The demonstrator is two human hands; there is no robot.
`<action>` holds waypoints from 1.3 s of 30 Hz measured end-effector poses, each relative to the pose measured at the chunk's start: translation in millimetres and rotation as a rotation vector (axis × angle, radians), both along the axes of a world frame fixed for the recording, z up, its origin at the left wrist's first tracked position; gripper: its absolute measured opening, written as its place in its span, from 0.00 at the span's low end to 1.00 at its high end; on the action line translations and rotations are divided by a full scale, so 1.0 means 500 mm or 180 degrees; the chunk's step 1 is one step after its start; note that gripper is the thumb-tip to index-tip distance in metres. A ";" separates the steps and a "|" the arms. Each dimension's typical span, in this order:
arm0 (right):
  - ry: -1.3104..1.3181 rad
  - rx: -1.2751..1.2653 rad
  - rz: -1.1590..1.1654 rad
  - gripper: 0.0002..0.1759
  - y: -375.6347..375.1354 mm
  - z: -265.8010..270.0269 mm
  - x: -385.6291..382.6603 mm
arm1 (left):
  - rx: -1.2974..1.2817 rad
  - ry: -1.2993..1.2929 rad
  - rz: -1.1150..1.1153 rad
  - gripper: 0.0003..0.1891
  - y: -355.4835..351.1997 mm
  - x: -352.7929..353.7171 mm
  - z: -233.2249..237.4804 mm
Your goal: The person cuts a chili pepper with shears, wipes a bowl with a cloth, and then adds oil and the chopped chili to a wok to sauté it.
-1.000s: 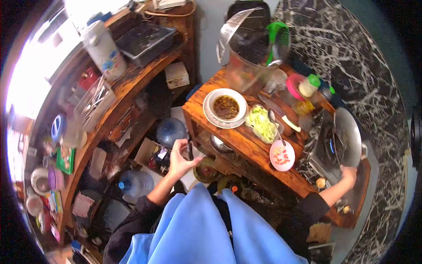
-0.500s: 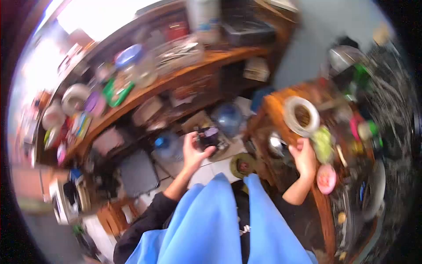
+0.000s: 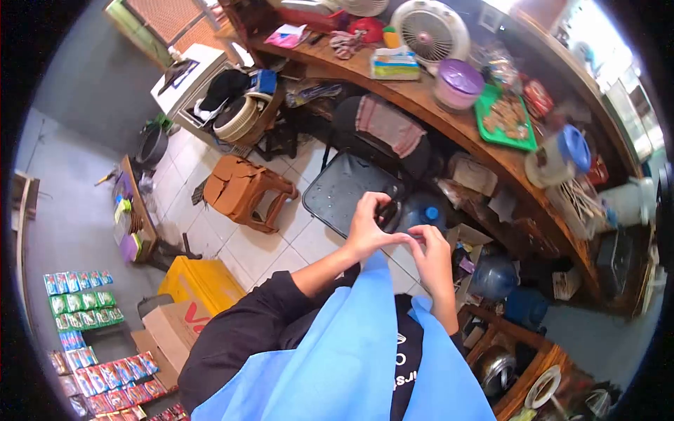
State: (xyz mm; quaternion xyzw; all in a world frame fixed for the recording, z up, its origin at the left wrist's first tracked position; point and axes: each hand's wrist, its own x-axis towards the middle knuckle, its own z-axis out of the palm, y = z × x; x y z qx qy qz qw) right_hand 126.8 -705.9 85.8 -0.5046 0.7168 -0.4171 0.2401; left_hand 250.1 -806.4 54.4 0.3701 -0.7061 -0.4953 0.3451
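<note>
Near the middle of the view, my left hand (image 3: 369, 228) is curled around a dark, shiny object (image 3: 388, 212), mostly hidden by the fingers; I cannot make out its kind. Close on its right is my right hand (image 3: 432, 256), with the fingers bent and pressed together. The two thumb tips meet or nearly meet. Whether the right fingers hold anything is hidden. Below the hands hangs a light-blue cloth (image 3: 344, 337) over my dark clothing. Behind them stand a black chair (image 3: 347, 189) and a large water bottle (image 3: 425, 214) with a blue cap.
A curved wooden counter (image 3: 460, 123) holds a fan (image 3: 430, 31), a purple-lidded tub (image 3: 458, 84), a green tray (image 3: 505, 116) and a blue-lidded jar (image 3: 559, 156). Left are a brown stool (image 3: 246, 193), a yellow crate (image 3: 200, 284) and hanging sachets (image 3: 116, 375). A wooden table (image 3: 544, 379) stands lower right.
The view has swung left, so the wooden table now sits at lower right and the stool and sachets show. My right hand has left the table's edge and come beside my left hand.
</note>
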 end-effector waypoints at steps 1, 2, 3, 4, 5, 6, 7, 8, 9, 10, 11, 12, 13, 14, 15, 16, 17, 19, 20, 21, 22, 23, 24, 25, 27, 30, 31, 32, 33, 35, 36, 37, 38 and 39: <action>-0.0044 -0.0031 0.0122 0.07 -0.034 -0.005 0.009 | -0.0066 -0.0066 0.0129 0.38 -0.031 0.015 -0.011; -0.0077 -0.0062 0.0241 0.07 -0.067 -0.013 0.016 | -0.0289 0.0010 0.0322 0.35 -0.060 0.027 -0.031; -0.0069 -0.0061 0.0308 0.07 -0.096 -0.021 0.023 | -0.0183 0.0054 0.0427 0.35 -0.086 0.036 -0.049; -0.0011 -0.0046 0.0398 0.08 -0.117 -0.038 0.024 | -0.0068 0.0102 0.0546 0.35 -0.105 0.043 -0.065; -0.0043 0.0031 0.0438 0.07 -0.138 -0.042 0.026 | 0.0200 0.0274 0.0624 0.35 -0.122 0.047 -0.072; -0.0078 0.0107 0.0480 0.06 -0.154 -0.045 0.027 | 0.0462 0.0364 0.0753 0.35 -0.129 0.053 -0.076; -0.0074 0.0153 0.0576 0.06 -0.168 -0.057 0.024 | 0.0585 0.0586 0.0789 0.36 -0.139 0.057 -0.086; -0.0173 0.0153 0.0621 0.06 -0.187 -0.075 0.017 | 0.0671 0.0820 0.0829 0.36 -0.150 0.060 -0.093; -0.0272 0.0143 0.0646 0.07 -0.206 -0.090 0.006 | 0.0797 0.0865 0.0926 0.36 -0.159 0.064 -0.090; -0.0275 0.0137 0.0700 0.07 -0.227 -0.098 -0.004 | 0.0914 0.0894 0.0991 0.36 -0.169 0.072 -0.082; -0.0264 0.0259 0.0734 0.08 -0.254 -0.107 -0.011 | 0.0986 0.0885 0.1057 0.35 -0.185 0.082 -0.075; -0.0260 0.0369 0.0741 0.09 -0.284 -0.114 -0.015 | 0.0960 0.0738 0.1191 0.33 -0.204 0.093 -0.069; -0.0142 0.0340 0.0839 0.09 -0.314 -0.118 -0.019 | 0.0889 0.0645 0.1346 0.33 -0.229 0.107 -0.079; -0.0184 0.0361 0.0796 0.09 -0.337 -0.120 -0.017 | 0.0855 0.0539 0.1490 0.32 -0.249 0.121 -0.091; -0.0246 0.0264 0.0809 0.08 -0.366 -0.107 -0.012 | 0.0844 0.0565 0.1555 0.31 -0.271 0.127 -0.073; -0.0288 0.0154 0.0855 0.08 -0.393 -0.093 -0.008 | 0.0658 0.0823 0.1537 0.31 -0.298 0.138 -0.080; -0.0311 0.0123 0.0881 0.08 -0.417 -0.080 -0.002 | 0.0642 0.1127 0.1501 0.31 -0.326 0.148 -0.075; -0.0335 0.0076 0.0973 0.07 -0.460 -0.090 0.013 | 0.0677 0.1536 0.1508 0.33 -0.398 0.175 -0.066; -0.0359 0.0070 0.1011 0.07 -0.482 -0.100 0.022 | 0.0593 0.1554 0.1581 0.33 -0.450 0.192 -0.063; -0.0242 0.0084 0.1104 0.06 -0.502 -0.113 0.031 | 0.0178 0.1378 0.1672 0.33 -0.514 0.209 -0.059; -0.0228 0.0146 0.1158 0.05 -0.521 -0.115 0.043 | -0.0216 0.1186 0.1743 0.33 -0.580 0.222 -0.044; -0.0232 0.0223 0.1181 0.04 -0.542 -0.117 0.054 | -0.0239 0.1236 0.1901 0.32 -0.651 0.234 -0.026; -0.0246 0.0267 0.1154 0.04 -0.564 -0.127 0.067 | -0.0252 0.1286 0.2024 0.31 -0.731 0.242 0.009; -0.0247 0.0324 0.1123 0.03 -0.586 -0.134 0.080 | -0.0550 0.1376 0.2081 0.30 -0.825 0.259 0.023; -0.0241 0.0394 0.1084 0.03 -0.644 -0.146 0.112 | -0.1197 0.1158 0.2336 0.30 -1.021 0.288 0.061; -0.0213 0.0695 0.0954 0.03 -0.723 -0.167 0.155 | -0.2069 0.0820 0.2708 0.34 -1.304 0.334 0.095; -0.0085 0.0620 0.0976 0.04 -0.751 -0.173 0.168 | -0.2247 0.0383 0.2813 0.36 -1.370 0.344 0.116; 0.0042 0.0544 0.0988 0.04 -0.776 -0.177 0.180 | -0.2420 -0.0053 0.2897 0.37 -1.427 0.350 0.142; -0.0041 0.0665 0.0954 0.04 -0.798 -0.176 0.191 | -0.2397 -0.0226 0.2930 0.38 -1.493 0.364 0.154; 0.0075 0.0682 0.0874 0.04 -0.831 -0.181 0.201 | -0.1767 0.0140 0.2671 0.36 -1.551 0.359 0.184; 0.0212 0.0682 0.0859 0.05 -0.837 -0.180 0.203 | -0.1143 0.0662 0.2399 0.34 -1.558 0.348 0.200; 0.0225 0.0725 0.0794 0.05 -0.841 -0.176 0.203 | -0.1255 0.0349 0.2622 0.34 -1.585 0.357 0.199; 0.0289 0.0794 0.0773 0.05 -0.844 -0.170 0.201 | -0.1380 0.0040 0.2845 0.33 -1.611 0.363 0.201; 0.0357 0.0857 0.0760 0.05 -0.844 -0.165 0.199 | -0.1150 -0.0223 0.2749 0.33 -1.595 0.353 0.215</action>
